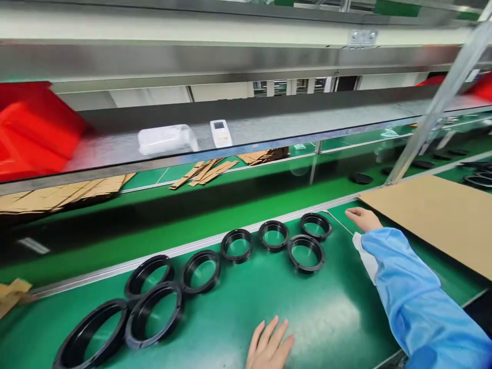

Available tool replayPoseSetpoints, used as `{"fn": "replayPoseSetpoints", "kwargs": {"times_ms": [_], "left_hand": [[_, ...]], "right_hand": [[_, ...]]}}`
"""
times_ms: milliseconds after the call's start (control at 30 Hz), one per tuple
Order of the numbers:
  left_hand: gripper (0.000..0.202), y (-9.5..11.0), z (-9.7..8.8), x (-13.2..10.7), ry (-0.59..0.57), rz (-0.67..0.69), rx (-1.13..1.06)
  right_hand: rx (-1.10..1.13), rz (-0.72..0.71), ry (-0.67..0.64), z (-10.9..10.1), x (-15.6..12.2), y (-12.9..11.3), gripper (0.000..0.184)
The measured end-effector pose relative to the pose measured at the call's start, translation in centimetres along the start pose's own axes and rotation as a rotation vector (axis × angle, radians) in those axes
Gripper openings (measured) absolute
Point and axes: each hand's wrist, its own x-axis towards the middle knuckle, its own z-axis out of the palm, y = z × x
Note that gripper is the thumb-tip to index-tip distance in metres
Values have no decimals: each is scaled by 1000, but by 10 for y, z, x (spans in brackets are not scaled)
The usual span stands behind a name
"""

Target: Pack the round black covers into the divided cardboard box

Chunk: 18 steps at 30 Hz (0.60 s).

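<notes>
We count seven black plastic rings on the near green surface: five in the back row along the metal rail and two set in front of that row. Further black rings lie on the far right, too blurred for a count. We see two hands: the left hand and the right hand. One large cardboard sheet lies at the right. On the metal shelf we count one white remote control, one white plastic container and one red bin. Three clusters of cardboard strips lie beyond the belt.
</notes>
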Motion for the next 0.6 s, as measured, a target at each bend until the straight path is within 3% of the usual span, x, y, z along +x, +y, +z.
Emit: {"fn": "replayPoseSetpoints", "kwargs": {"times_ms": [133, 267, 400, 500, 600], "left_hand": [[58, -7, 25, -8, 205, 121, -3], [54, -9, 24, -1, 186, 217, 43], [45, -19, 9, 18, 154, 282, 42], [32, -31, -2, 37, 120, 350, -21], [24, -44, -11, 51, 151, 376, -175]], "right_hand": [[150, -177, -78, 32, -40, -35, 30], [259, -362, -136, 72, -94, -75, 35], [303, -651, -43, 101, -168, -109, 27], [332, -855, -10, 99, -207, -145, 21], [346, -1035, 104, 65, -215, -205, 18]]}}
